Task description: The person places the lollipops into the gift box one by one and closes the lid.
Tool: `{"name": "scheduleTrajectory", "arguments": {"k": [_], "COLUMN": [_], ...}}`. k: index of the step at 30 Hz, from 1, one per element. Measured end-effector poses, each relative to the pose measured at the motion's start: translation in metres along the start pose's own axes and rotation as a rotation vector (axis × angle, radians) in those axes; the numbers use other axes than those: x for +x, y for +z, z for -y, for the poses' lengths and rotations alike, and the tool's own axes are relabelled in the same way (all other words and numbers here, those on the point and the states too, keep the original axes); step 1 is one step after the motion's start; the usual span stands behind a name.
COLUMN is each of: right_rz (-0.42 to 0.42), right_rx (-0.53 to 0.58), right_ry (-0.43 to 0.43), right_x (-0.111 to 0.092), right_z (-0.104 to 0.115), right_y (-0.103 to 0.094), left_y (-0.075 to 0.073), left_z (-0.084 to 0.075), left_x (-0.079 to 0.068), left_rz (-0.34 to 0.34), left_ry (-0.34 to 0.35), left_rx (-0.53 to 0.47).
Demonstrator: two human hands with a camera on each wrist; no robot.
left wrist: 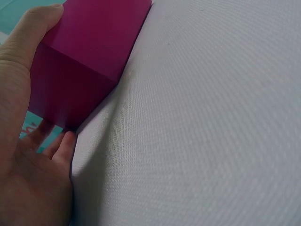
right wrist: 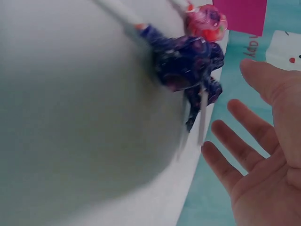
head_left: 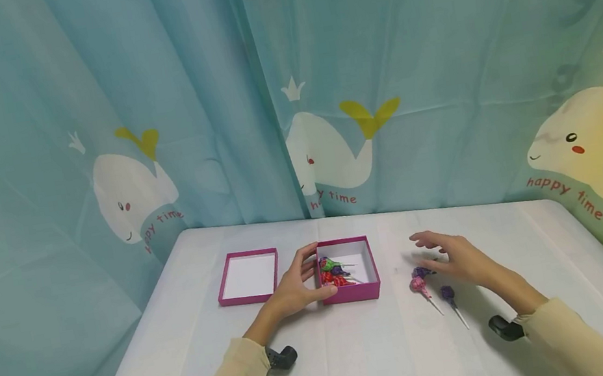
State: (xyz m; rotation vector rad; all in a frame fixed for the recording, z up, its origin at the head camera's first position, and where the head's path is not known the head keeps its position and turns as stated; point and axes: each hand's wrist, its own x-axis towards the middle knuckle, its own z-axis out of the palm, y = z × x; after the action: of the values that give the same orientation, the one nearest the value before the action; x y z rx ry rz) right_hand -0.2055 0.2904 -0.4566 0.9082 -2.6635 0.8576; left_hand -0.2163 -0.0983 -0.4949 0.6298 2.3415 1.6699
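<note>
My left hand [head_left: 294, 288] grips the left side of a magenta box [head_left: 352, 294], its thumb at the front wall and the other fingers toward the back corner. Inside the box, at its left, lie several wrapped lollipops: a green one [head_left: 329, 264], red ones [head_left: 340, 280] and a dark purple one. Over the table to the right, my right hand [head_left: 461, 260] hovers with spread fingers and holds nothing. Below and beside it are a pink lollipop [head_left: 417, 284] and purple lollipops [right wrist: 183, 61], one of them [head_left: 447, 294] lying apart, nearer me.
The box's lid [head_left: 248, 276], white inside with a magenta rim, lies left of the box. A white cloth covers the table [head_left: 364, 362]. Behind it hangs a blue curtain [head_left: 216, 96] printed with whales. A black wrist device [head_left: 282, 357] sits at each cuff.
</note>
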Motion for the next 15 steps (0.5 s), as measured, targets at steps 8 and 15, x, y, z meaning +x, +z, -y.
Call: {"name": "scheduleTrajectory", "arguments": {"k": [8, 15], "right_rz": [0.041, 0.077], "right_rx": [-0.001, 0.004], "right_ry": [0.023, 0.075], "right_x": [-0.013, -0.016], "right_z": [-0.010, -0.010], "right_y": [0.001, -0.002], "left_y": [0.000, 0.000], "left_z": [0.000, -0.001], "left_x": [-0.001, -0.001], "left_rz": [0.002, 0.002], "left_ry": [0.002, 0.020], "left_rx": [-0.005, -0.004]}}
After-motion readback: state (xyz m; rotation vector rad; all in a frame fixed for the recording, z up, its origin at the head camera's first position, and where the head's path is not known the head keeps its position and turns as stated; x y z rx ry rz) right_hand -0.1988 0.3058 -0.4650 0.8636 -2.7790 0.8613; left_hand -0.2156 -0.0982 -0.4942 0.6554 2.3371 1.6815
